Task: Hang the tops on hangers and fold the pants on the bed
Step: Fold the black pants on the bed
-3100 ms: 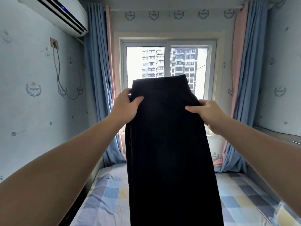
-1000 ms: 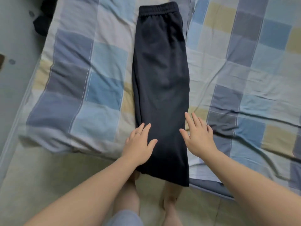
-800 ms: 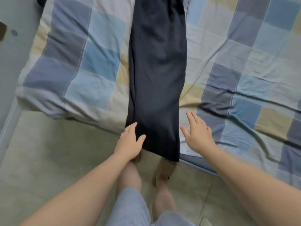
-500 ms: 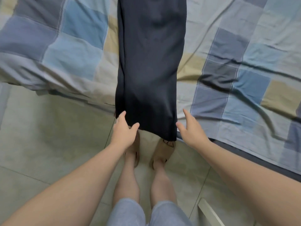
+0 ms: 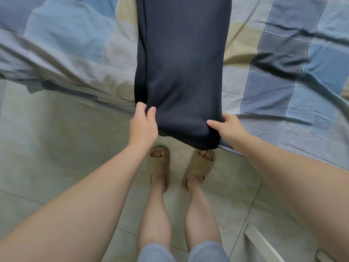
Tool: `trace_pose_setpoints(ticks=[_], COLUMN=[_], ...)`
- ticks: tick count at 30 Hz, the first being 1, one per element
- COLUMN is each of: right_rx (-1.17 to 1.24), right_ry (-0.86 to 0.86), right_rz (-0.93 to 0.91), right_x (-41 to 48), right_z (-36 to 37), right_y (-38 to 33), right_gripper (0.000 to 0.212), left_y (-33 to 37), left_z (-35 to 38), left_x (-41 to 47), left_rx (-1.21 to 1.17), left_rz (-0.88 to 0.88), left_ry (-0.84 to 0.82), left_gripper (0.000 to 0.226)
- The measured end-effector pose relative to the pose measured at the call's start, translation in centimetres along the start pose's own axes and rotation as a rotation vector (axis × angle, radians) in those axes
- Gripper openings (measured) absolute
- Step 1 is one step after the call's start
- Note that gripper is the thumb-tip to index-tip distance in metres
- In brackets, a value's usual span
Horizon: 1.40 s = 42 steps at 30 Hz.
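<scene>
Navy pants (image 5: 181, 63) lie lengthwise on the bed (image 5: 75, 44), with the leg ends hanging past its near edge above the tiled floor (image 5: 47, 148). Left grip (image 5: 143, 125) pinches the left corner of the hem between thumb and fingers. Right grip (image 5: 226, 127) holds the right corner, thumb on top, fingers hidden under the cloth. The bedcover is checked blue, grey and beige, creased to the right of the pants. Below the hem, two feet in beige slippers (image 5: 159, 167) stand on the floor, toes toward the bed.

One pair of pants (image 5: 181, 63), one bedspread (image 5: 273, 82), two hands — left hand (image 5: 143, 125), right hand (image 5: 227, 126) — two slippers (image 5: 158, 167) (image 5: 200, 165)
</scene>
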State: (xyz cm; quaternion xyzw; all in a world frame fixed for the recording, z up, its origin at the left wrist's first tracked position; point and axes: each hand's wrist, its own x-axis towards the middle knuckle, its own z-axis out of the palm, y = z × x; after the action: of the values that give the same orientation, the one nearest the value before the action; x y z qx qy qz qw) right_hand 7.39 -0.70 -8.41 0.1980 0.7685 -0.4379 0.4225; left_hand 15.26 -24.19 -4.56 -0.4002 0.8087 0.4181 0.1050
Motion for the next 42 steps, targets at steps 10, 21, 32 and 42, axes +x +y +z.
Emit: trace_pose_setpoints(ticks=[10,21,32,42], right_rx=[0.067,0.208,0.146,0.466], right_ry=[0.023,-0.13,-0.075,0.004], right_rz=[0.012,0.07,0.144,0.248], right_x=[-0.8,-1.8,-17.5,-31.3], right_z=[3.1,4.1,2.5,3.1], right_y=[0.3,-0.4,0.0,-2.8], right_gripper=[0.032,0.046,0.033,0.027], left_y=[-2.8,-3.0,-1.8,2.9], left_z=[-1.3,-3.2,-10.9,-18.5], left_x=[2.0,0.8,-9.9,-16.5], left_rx=[-0.044,0.067,-0.257,-0.298], left_rz=[-0.128,-0.093,-0.37,-0.427], left_ry=[-0.066,-0.258,-0.479,-0.44], left_gripper=[0.065,0.008,0.032,0.033])
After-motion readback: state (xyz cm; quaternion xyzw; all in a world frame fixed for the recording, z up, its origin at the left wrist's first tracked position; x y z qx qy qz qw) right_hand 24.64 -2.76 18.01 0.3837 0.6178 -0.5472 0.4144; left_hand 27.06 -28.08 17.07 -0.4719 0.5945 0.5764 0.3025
